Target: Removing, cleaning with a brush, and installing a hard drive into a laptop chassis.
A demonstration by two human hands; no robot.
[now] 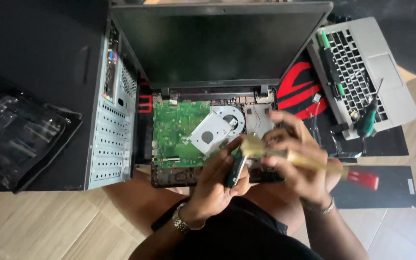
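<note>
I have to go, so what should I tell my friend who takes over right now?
Left hand holds a small dark green module upright over the opened laptop.
Right hand holds a brush with a pale wooden handle and red end, bristles against the module.
Done: laptop cover is off, green board bare.
Left: the module is not back in the laptop. A green-handled screwdriver lies on the silver laptop.
</note>
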